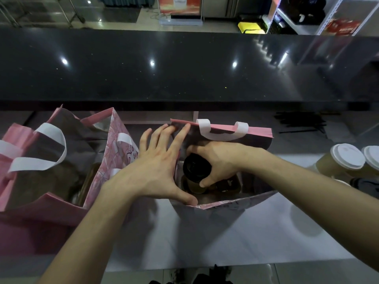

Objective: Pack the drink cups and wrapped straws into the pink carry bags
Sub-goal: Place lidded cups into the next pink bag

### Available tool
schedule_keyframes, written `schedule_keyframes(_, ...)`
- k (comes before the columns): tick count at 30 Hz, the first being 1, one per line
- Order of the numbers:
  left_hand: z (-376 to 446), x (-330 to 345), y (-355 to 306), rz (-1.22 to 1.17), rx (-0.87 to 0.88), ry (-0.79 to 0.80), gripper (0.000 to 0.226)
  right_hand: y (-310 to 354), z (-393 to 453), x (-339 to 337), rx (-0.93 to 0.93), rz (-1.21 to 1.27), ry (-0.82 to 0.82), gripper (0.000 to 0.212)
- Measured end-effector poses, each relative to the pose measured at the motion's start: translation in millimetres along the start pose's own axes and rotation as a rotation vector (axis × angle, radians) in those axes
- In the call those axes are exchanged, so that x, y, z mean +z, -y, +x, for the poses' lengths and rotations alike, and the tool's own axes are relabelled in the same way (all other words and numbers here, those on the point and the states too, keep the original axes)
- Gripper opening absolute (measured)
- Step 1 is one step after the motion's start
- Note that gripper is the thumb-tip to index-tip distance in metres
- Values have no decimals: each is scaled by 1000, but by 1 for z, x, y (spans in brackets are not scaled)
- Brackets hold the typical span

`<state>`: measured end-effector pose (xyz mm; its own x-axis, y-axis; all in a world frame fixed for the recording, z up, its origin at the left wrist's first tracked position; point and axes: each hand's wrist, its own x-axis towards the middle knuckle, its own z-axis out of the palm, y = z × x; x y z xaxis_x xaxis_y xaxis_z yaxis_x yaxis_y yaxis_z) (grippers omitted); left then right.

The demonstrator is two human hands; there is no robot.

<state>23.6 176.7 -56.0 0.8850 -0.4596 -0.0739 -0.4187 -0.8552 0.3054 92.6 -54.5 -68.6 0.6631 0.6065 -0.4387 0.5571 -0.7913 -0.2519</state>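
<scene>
Left bag: a pink paper carry bag point(51, 201) stands open at the left edge of my tabletop, its paper creased and its white flat ribbon handles point(41, 158) looped over the mouth; something brownish lies inside, too dim for me to tell.
Left hand: my left hand point(158, 169) lies flat with fingers spread and straight, fingertips on the far rim and thumb on the near rim of the middle bag, pressing its left wall outward.
Middle bag: a second pink carry bag point(258, 133) stands open mid-tabletop, with a smooth pink folded rim, a dark inner face and a white ribbon handle point(221, 130) on the far side.
Cup: a round drink cup with a black dome lid point(195, 168) sits upright inside that bag, its tan body below the lid.
Right hand: my right grip point(221, 158) reaches into the bag, fingers and thumb curled around the lid.
Tabletop: pale, smooth tabletop point(225, 238).
Waiting cups: yellowish cups with white lids point(346, 156) cluster at the right edge.
Straws: thin dark straws point(303, 121) lie at the far right corner.
</scene>
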Motion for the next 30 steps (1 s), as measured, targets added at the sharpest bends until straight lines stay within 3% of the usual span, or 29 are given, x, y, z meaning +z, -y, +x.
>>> schedule_keyframes(6, -2, -2, -2, 1, -2, 6, 170, 1, 6, 9, -43, 9, -33, 101)
schedule_keyframes(11, -4, -3, -6, 27, -5, -2, 171, 8, 6, 23, -18, -108, 13, 84)
schedule_keyframes(17, -4, -1, -9, 26, 4, -28, 170, 11, 17, 20, -19, -39, -142, 113)
schedule_keyframes(22, -6, -6, -10, 19, -7, -3, 161, 17, 12, 9, 85, -16, -47, 123)
schedule_keyframes(25, -5, -20, -16, 43, -28, -101, 131, 24, -13, -4, 117, -20, -37, 104)
schedule_keyframes(28, 6, -39, -27, 4, 15, -325, 65, 26, -56, -24, 97, 25, -96, 57)
schedule_keyframes(30, 17, -51, -42, -76, 51, -398, 38, 17, -93, -37, 119, 135, -197, 32)
